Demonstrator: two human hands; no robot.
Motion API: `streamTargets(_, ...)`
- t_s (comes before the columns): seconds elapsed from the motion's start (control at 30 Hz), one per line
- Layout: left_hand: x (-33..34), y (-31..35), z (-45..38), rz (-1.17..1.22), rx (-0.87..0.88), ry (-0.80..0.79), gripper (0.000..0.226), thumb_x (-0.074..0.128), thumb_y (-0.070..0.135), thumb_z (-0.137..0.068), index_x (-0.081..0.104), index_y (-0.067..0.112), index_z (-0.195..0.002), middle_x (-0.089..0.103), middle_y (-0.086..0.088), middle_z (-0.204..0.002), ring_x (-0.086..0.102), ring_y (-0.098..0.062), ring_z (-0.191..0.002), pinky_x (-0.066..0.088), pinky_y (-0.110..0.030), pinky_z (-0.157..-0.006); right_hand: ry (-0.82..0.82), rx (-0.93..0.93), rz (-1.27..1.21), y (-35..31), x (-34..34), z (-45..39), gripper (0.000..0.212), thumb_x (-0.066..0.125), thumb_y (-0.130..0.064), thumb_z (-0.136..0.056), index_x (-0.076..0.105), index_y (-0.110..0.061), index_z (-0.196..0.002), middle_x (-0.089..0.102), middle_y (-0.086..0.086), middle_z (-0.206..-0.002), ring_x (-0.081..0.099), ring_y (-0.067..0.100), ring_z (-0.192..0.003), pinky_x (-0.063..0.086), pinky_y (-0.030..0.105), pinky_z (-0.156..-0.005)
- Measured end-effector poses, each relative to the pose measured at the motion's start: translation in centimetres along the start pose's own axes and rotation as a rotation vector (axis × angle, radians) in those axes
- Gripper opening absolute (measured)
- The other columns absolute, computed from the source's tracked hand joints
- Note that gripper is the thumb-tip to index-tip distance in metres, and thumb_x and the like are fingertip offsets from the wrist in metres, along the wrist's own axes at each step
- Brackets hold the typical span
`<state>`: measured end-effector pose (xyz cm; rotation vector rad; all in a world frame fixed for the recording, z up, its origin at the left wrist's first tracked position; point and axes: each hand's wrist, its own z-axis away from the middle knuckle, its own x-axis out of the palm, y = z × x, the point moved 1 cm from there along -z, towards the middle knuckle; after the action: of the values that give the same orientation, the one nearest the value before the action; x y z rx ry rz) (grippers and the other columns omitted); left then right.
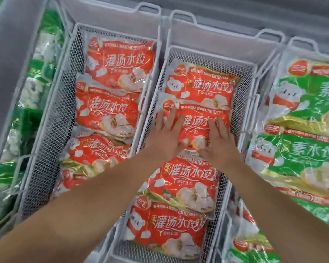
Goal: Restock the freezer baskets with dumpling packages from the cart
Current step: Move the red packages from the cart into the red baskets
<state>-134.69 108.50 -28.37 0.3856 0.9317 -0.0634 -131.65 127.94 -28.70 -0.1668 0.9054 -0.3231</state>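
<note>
A white wire freezer basket (160, 103) in the middle holds several red dumpling packages in a row. My left hand (167, 133) and my right hand (219, 140) both press flat, fingers spread, on the second red package from the back (195, 123). Another red package (199, 85) lies behind it, and two more (186, 183) lie in front of it, overlapping. The cart is out of view.
To the left, a second wire basket (65, 95) holds three red packages (110, 109). At the right, a basket (258, 95) carries green dumpling packages (300, 149). More green bags (36, 76) sit at the far left. The freezer's grey rim (235, 14) runs along the back.
</note>
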Motion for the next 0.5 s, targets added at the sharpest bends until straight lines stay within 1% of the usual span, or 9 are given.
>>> streamTargets(0.13,-0.9,0.1,-0.1,0.011,-0.023,-0.032,0.091,0.054,0.054,-0.092,-0.003,0.026,-0.158,-0.018,-0.003,-0.165,-0.015,-0.041,-0.149,0.004,-0.056,-0.122,-0.030,0.029,0.000,-0.6,-1.0,-0.1,0.109,0.072,-0.043,-0.082,-0.008,-0.028,-0.156,-0.013,-0.004,-0.164,0.005,0.035,-0.151,0.018,0.048,-0.119)
streamTargets(0.23,-2.1,0.0,0.4,0.024,-0.029,-0.025,0.098,0.063,0.055,-0.087,0.002,0.024,-0.157,-0.007,-0.008,-0.166,-0.004,-0.039,-0.151,0.011,-0.054,-0.122,-0.044,0.047,-0.010,-1.1,-1.8,1.2,0.111,0.073,-0.050,-0.079,-0.003,-0.027,-0.156,-0.006,0.000,-0.165,0.008,0.035,-0.151,0.021,0.049,-0.120)
streamTargets(0.3,-3.1,0.2,1.9,0.002,-0.013,0.021,0.094,0.061,0.055,-0.089,0.007,0.021,-0.157,0.002,-0.011,-0.166,0.003,-0.037,-0.152,0.012,-0.050,-0.123,-0.010,0.022,-0.019,-1.6,-2.5,3.3,0.102,0.071,-0.049,-0.081,0.006,-0.023,-0.156,0.002,0.002,-0.164,0.013,0.035,-0.149,0.026,0.048,-0.119)
streamTargets(0.37,-3.8,0.6,3.9,-0.029,0.003,0.025,0.087,0.057,0.053,-0.092,0.010,0.021,-0.157,0.008,-0.011,-0.166,0.007,-0.036,-0.152,0.013,-0.047,-0.124,0.017,-0.011,-0.014,-1.8,-3.1,5.8,0.090,0.068,-0.044,-0.085,0.016,-0.021,-0.154,0.011,0.003,-0.162,0.020,0.034,-0.147,0.031,0.046,-0.116)
streamTargets(0.43,-5.1,0.8,6.8,-0.068,0.004,0.040,0.086,0.057,0.052,-0.092,0.011,0.022,-0.158,0.013,-0.010,-0.165,0.010,-0.034,-0.152,0.018,-0.046,-0.123,0.057,-0.034,0.000,-2.6,-3.8,9.1,0.083,0.065,-0.041,-0.088,0.020,-0.020,-0.154,0.017,0.006,-0.162,0.022,0.033,-0.146,0.028,0.043,-0.118)
streamTargets(0.5,-5.9,1.2,10.0,-0.059,0.010,0.051,0.083,0.057,0.050,-0.093,0.015,0.020,-0.158,0.019,-0.010,-0.164,0.016,-0.032,-0.151,0.023,-0.046,-0.121,0.070,-0.032,0.012,-3.3,-4.2,12.6,0.082,0.063,-0.041,-0.090,0.019,-0.018,-0.155,0.019,0.008,-0.162,0.022,0.032,-0.147,0.026,0.043,-0.120)
